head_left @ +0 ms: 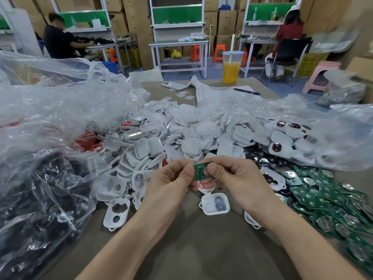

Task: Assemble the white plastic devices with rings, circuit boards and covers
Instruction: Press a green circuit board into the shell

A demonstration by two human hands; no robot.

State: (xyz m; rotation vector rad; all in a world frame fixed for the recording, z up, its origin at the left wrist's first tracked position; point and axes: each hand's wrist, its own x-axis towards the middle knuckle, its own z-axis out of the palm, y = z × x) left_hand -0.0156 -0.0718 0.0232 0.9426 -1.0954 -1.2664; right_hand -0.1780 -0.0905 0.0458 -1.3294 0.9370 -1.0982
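The green circuit board (201,170), centre frame, is pinched between the left hand (171,178) and right hand (232,174), thumbs on its face. It looks light, thin, stiff and probably fragile, so edge grips suit it. A red-ringed white shell (204,188) shows just beneath, above the counter (201,249).

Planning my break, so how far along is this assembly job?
Looks early. Done: a few closed white devices with dark windows lie in the bag at right. In hand: left hand and right hand pinch a green circuit board above a white shell with a red ring. Remaining: the big pile of empty shells and the heap of boards.
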